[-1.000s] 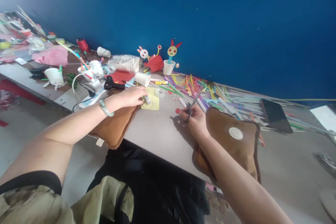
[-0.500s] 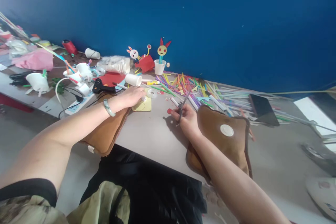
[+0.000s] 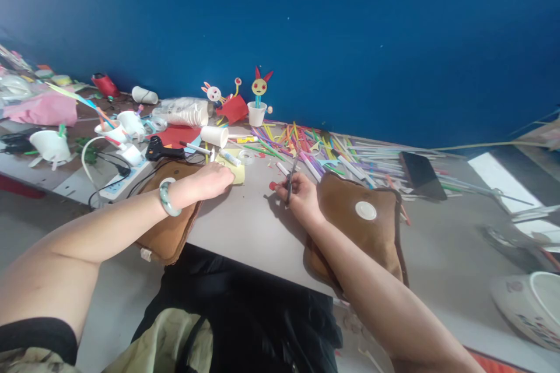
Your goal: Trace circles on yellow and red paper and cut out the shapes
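Observation:
My right hand (image 3: 301, 192) is closed round a pair of dark scissors (image 3: 290, 179), blades pointing away, and pinches a small red round piece (image 3: 273, 185) at its fingertips. My left hand (image 3: 216, 179) is over the near edge of a yellow paper pad (image 3: 237, 172); its fingers curl downward and what they hold, if anything, is hidden. A capped white marker or tube (image 3: 230, 157) lies on the pad, with a roll of clear tape (image 3: 246, 157) just beyond.
Brown cushions (image 3: 356, 227) lie under both forearms. Farther back are a glue gun (image 3: 163, 149), a fallen paper cup (image 3: 214, 136), a cup with a rabbit-eared figure (image 3: 256, 113), many coloured sticks (image 3: 306, 143) and a phone (image 3: 422, 175). A white bowl (image 3: 531, 306) stands at right.
My left hand has drawn back toward me from the pad, uncovering the white tube. My right hand keeps the scissors and red piece. The whole view has shifted slightly.

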The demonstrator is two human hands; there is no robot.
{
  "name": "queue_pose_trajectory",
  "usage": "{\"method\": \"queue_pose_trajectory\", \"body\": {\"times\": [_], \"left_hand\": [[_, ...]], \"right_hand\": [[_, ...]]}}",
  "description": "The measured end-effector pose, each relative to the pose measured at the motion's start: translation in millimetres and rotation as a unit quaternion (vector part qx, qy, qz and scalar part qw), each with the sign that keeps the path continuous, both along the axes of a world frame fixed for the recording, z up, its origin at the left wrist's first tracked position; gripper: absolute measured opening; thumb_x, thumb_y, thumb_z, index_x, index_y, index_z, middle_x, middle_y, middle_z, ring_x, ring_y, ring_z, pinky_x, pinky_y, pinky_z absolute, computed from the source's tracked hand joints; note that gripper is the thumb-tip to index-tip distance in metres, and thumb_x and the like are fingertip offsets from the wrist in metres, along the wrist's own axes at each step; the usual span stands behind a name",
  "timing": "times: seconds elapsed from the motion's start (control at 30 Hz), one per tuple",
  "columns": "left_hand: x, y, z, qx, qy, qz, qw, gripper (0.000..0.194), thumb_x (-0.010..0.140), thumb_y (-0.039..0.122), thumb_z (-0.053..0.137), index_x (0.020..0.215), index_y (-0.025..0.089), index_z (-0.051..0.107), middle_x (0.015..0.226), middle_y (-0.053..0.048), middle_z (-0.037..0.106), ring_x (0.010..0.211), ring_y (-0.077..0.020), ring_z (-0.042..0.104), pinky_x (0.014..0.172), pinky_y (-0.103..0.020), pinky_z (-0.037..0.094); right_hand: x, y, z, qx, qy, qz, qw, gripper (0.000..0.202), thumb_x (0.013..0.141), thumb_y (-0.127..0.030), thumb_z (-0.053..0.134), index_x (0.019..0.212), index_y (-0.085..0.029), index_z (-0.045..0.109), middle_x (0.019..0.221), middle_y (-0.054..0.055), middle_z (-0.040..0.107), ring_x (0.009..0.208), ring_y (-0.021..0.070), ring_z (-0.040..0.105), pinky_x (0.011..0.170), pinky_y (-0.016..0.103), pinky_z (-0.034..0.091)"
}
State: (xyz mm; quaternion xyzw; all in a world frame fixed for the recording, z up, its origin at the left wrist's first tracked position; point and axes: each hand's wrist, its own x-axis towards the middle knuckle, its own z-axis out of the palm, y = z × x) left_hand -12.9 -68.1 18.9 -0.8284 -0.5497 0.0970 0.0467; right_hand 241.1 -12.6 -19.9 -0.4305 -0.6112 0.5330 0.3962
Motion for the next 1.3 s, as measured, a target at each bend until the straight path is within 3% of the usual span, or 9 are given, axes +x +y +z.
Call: {"method": "queue_pose_trajectory", "body": {"times": [0.17,0.33,0.47,0.63,0.87,1.0,1.13,1.23,1.3], "left_hand": [[-3,0,-6.8,0.023,-0.036,0.005,0.999,0.022,0.083,0.009,0.048,0.073,0.015,0.067,0.076,-0.011,0.067,0.069,-0.0231,0.064,0.062,-0.035,0.043],[-5,3,1.6,0.004,-0.096,0.064,0.993,0.015,0.08,0.013,0.052,0.072,0.017,0.063,0.073,-0.008,0.066,0.066,-0.02,0.061,0.06,-0.032,0.04],[-17,16,10.1,-0.046,-0.215,0.135,0.966,0.01,0.078,0.022,0.056,0.068,0.019,0.059,0.064,0.0,0.062,0.057,-0.0144,0.054,0.054,-0.027,0.034],[-30,28,6.4,-0.079,-0.3,0.173,0.935,0.012,0.078,0.025,0.055,0.067,0.019,0.058,0.064,0.0,0.064,0.06,-0.0147,0.056,0.055,-0.027,0.035],[-21,23,0.7,-0.048,-0.307,0.174,0.934,0.014,0.083,0.029,0.056,0.082,0.018,0.064,0.085,-0.003,0.073,0.076,-0.0179,0.064,0.066,-0.028,0.044],[-16,25,-0.7,-0.029,-0.316,0.151,0.936,0.014,0.086,0.027,0.055,0.081,0.018,0.063,0.083,-0.003,0.071,0.077,-0.0177,0.063,0.069,-0.028,0.044],[-23,28,4.2,-0.067,-0.313,0.141,0.937,0.024,0.092,0.033,0.049,0.081,0.017,0.063,0.079,-0.004,0.069,0.073,-0.0171,0.062,0.066,-0.028,0.044],[-28,14,11.6,-0.058,-0.302,0.152,0.939,0.026,0.092,0.039,0.052,0.1,0.018,0.064,0.093,-0.006,0.071,0.082,-0.0189,0.066,0.073,-0.031,0.048],[-25,-6,14.0,0.002,-0.222,0.156,0.962,0.039,0.084,0.039,0.063,0.117,0.019,0.06,0.112,-0.011,0.069,0.098,-0.025,0.065,0.085,-0.037,0.05]], "right_hand": [[0,1,-3.1,0.006,0.002,0.011,1.0,0.046,0.061,-0.052,0.083,0.078,-0.023,0.051,0.078,0.003,0.071,0.075,0.022,0.073,0.056,0.028,0.055],[-1,1,-3.2,0.012,0.001,0.006,1.0,0.043,0.06,-0.046,0.083,0.076,-0.023,0.051,0.077,0.003,0.071,0.074,0.0218,0.072,0.057,0.029,0.056],[-1,0,-0.2,0.008,-0.001,0.004,1.0,0.035,0.063,-0.04,0.079,0.075,-0.024,0.051,0.077,0.003,0.071,0.075,0.0223,0.072,0.058,0.03,0.056],[0,0,-0.1,0.011,0.003,0.0,1.0,0.033,0.063,-0.038,0.079,0.075,-0.023,0.051,0.076,0.003,0.071,0.074,0.0219,0.072,0.058,0.029,0.055],[0,1,-2.8,0.029,0.004,0.004,1.0,0.036,0.063,-0.041,0.082,0.076,-0.023,0.054,0.075,0.004,0.071,0.071,0.0219,0.071,0.053,0.027,0.053],[-2,1,-0.6,0.033,0.008,0.001,0.999,0.038,0.06,-0.041,0.083,0.073,-0.023,0.052,0.074,0.003,0.071,0.071,0.0224,0.072,0.052,0.027,0.052],[-3,0,1.4,0.036,0.005,0.002,0.999,0.036,0.061,-0.04,0.082,0.073,-0.023,0.052,0.073,0.002,0.07,0.073,0.0233,0.073,0.055,0.028,0.053],[-2,0,0.9,0.035,0.003,-0.004,0.999,0.036,0.062,-0.041,0.081,0.074,-0.023,0.052,0.073,0.003,0.07,0.071,0.0228,0.072,0.055,0.029,0.054],[-1,1,0.3,0.039,-0.003,-0.007,0.999,0.038,0.061,-0.043,0.082,0.074,-0.023,0.052,0.073,0.003,0.07,0.069,0.0214,0.07,0.057,0.03,0.054]]}}
